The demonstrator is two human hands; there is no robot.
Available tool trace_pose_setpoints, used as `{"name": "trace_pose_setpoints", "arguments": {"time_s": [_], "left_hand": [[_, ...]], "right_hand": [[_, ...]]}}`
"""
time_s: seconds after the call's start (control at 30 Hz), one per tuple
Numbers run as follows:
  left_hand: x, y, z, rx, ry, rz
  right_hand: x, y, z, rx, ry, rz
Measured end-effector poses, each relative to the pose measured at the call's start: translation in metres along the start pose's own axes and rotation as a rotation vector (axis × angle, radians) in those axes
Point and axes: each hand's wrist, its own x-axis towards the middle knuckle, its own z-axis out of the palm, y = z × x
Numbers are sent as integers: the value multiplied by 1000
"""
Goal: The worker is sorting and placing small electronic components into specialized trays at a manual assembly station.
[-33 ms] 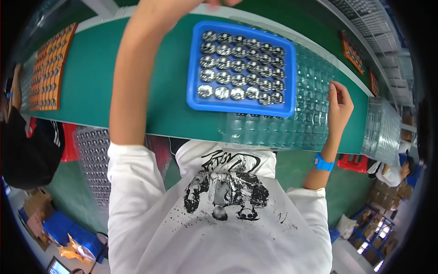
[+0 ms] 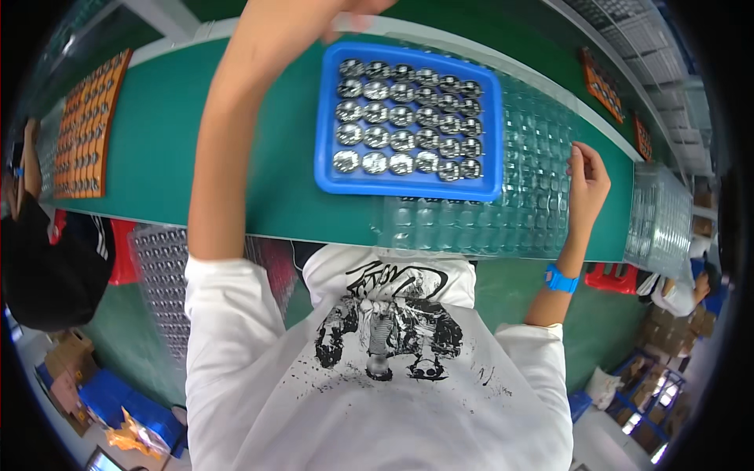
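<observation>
A blue tray (image 2: 331,186) holds rows of round, shiny metal-looking parts (image 2: 402,117). Under it, and reaching out to its right, lies a clear plastic sheet of moulded pockets (image 2: 525,206). My left hand (image 2: 357,16) is at the top edge, beyond the blue tray's far left corner. It is blurred and partly cut off, so what its fingers hold does not show. With a blue band on its wrist, my right hand (image 2: 588,177) rests by the clear sheet's right edge. Its fingers are curled in against the thumb, and anything between them is hidden.
An orange tray of parts (image 2: 92,125) sits at the table's left end, near another person (image 2: 55,259). Stacked clear plastic trays (image 2: 658,220) stand at the right end. More orange trays (image 2: 602,85) are beyond the far edge. Red stools (image 2: 611,279) stand below the table.
The whole view has shifted slightly, with the blue tray appearing a little lower and further left. Slightly more of my left hand's fingers shows. My right hand keeps its place by the clear sheet.
</observation>
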Motion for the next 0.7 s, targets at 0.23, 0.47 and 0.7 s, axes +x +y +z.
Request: {"name": "trace_pose_setpoints", "arguments": {"time_s": [0.23,0.47,0.7], "left_hand": [[-124,-44,7,-84,-31,-721],[-142,-29,33,-460,-76,-802],[-134,-26,50,-310,-25,-868]], "right_hand": [[15,166,-89,75,207,272],[66,207,-69,218,216,239],[96,193,-33,-86,102,22]]}}
